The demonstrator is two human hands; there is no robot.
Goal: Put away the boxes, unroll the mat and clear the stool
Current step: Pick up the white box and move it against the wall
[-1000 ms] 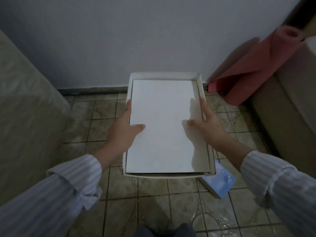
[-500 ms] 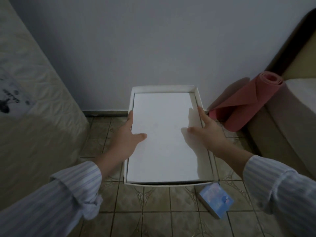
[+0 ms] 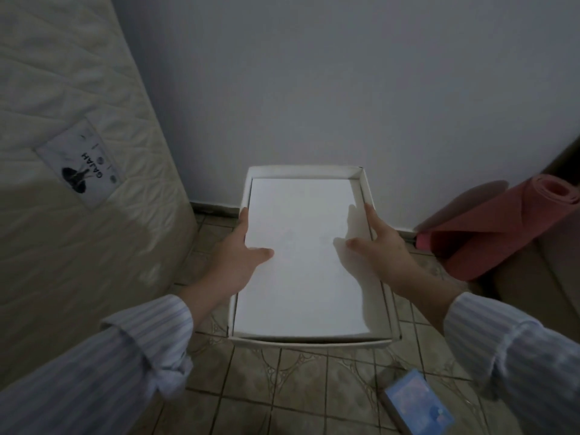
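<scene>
I hold a flat white box [image 3: 307, 262] with a low raised rim out in front of me, above the tiled floor. My left hand [image 3: 238, 262] grips its left edge, thumb lying on the top. On the right edge sits my right hand [image 3: 381, 255], thumb on top and forefinger along the rim. A rolled pink mat [image 3: 499, 227] leans at the right, between the wall and a beige piece of furniture. A small blue box [image 3: 417, 403] lies on the floor at the lower right. No stool is in sight.
An upright quilted mattress [image 3: 78, 183] with a printed label fills the left side. A plain grey wall [image 3: 314, 89] stands straight ahead. Beige furniture [image 3: 539, 277] lines the right. Brown patterned tiles [image 3: 298, 387] cover the narrow floor between them.
The view has tilted up and the white box has risen toward the wall. More of the mattress with its label and the mat's top show. Both hands keep the same grip.
</scene>
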